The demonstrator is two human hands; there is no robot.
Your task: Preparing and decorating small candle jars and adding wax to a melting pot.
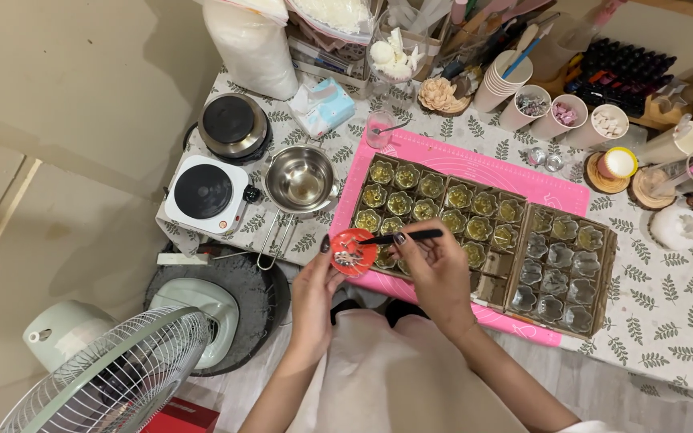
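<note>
My left hand (314,277) holds a small round red dish (354,252) with little metal pieces in it, at the table's near edge. My right hand (435,269) grips black tweezers (399,237), whose tips point left over the dish. Just beyond lie two cardboard trays. The left tray (443,210) holds several flower-shaped glass cups with yellowish fill. The right tray (565,269) holds mostly clear cups of the same shape. Both trays rest on a pink mat (475,164).
A steel saucepan (300,181) and two electric hot plates (204,192) (233,124) stand to the left. Paper cups (559,117), jars, tool holders and a white bag (252,44) line the back. A fan (114,377) stands on the floor at lower left.
</note>
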